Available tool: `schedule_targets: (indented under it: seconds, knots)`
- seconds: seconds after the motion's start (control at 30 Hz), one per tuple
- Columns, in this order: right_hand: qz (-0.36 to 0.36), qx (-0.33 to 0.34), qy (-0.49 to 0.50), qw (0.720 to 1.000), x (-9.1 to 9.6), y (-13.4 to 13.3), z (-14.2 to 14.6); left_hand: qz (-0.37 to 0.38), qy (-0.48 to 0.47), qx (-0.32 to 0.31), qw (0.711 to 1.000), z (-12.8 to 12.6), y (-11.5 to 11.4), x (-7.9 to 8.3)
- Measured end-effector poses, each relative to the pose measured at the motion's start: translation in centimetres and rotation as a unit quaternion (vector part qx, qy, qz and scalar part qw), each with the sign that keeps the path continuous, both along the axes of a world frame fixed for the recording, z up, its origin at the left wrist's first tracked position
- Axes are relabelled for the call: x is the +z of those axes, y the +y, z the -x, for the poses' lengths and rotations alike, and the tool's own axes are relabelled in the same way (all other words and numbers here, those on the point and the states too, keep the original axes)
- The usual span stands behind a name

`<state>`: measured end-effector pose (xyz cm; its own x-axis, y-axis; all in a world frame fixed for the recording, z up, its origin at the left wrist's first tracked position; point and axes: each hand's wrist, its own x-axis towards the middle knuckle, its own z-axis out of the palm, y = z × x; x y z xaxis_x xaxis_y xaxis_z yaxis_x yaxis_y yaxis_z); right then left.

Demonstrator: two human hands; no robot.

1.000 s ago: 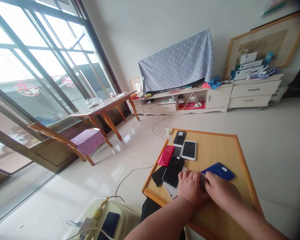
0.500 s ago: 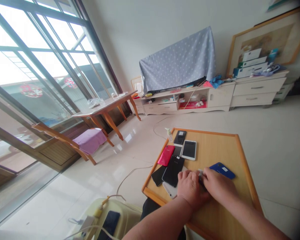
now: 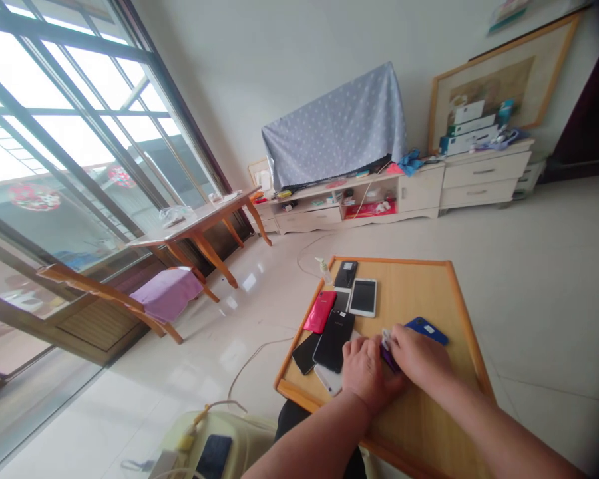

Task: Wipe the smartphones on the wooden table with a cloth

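A dark purple phone (image 3: 389, 360) lies low over the wooden table, mostly hidden by my hands. My left hand (image 3: 365, 374) is closed on its left side, steadying it. My right hand (image 3: 420, 351) presses onto it from the right, fingers closed around a small white crumpled wipe (image 3: 386, 336). Just beyond my right hand rests a blue phone (image 3: 426, 329). Left of my left hand lie a large black phone (image 3: 335, 340), another dark phone (image 3: 305, 354) and a white phone (image 3: 328, 379) partly beneath.
Farther up the table (image 3: 409, 286) are a red phone (image 3: 321, 311), a white phone with a dark screen (image 3: 364, 297), a black phone (image 3: 347, 273) and a pump bottle (image 3: 324, 269). At lower left, a dark phone (image 3: 214, 456) and cables lie on a pale stool (image 3: 249, 432).
The view has turned slightly right, so the scene sits farther left. My right hand has shifted a little on the phone, baring more of its purple surface and the white wipe.
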<state>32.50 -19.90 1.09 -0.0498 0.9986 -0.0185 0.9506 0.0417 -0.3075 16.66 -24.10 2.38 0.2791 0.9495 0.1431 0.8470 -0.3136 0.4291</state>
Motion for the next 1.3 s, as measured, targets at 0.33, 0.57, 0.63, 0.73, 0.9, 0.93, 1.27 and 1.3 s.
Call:
schedule_targets:
  seconds: [0.33,0.57,0.63,0.73,0.9,0.93,1.27,1.3]
  knots:
    - [0.003,-0.041,-0.005,0.999,1.4,-1.5,-1.7,-0.013,0.014,-0.003,1.000,-0.5,0.1,-0.1]
    - [0.010,-0.078,-0.014,0.997,1.7,-1.5,-4.1,-0.010,0.027,0.005,1.000,-1.0,-0.2,0.2]
    - [0.023,-0.139,-0.027,0.990,2.0,-0.4,-6.2,-0.009,0.028,0.007,1.000,-1.1,-0.2,0.3]
    - [0.020,-0.131,-0.028,0.991,2.1,-0.5,-6.3,-0.011,0.029,0.002,1.000,-1.2,-0.2,0.4]
    - [0.060,-0.015,0.010,0.998,1.8,-3.6,-2.3,-0.014,0.038,-0.001,0.999,-1.4,-0.1,0.4]
    - [0.062,-0.012,0.011,0.998,1.8,-3.8,-2.2,-0.013,0.040,-0.002,0.999,-1.4,-0.1,0.4]
    - [0.017,-0.122,-0.025,0.992,1.2,-2.9,-7.6,-0.031,0.040,-0.004,0.999,-1.6,-0.1,0.2]
    - [0.010,-0.097,-0.022,0.995,0.9,-3.7,-6.6,-0.031,0.039,-0.003,0.999,-1.6,-0.1,0.2]
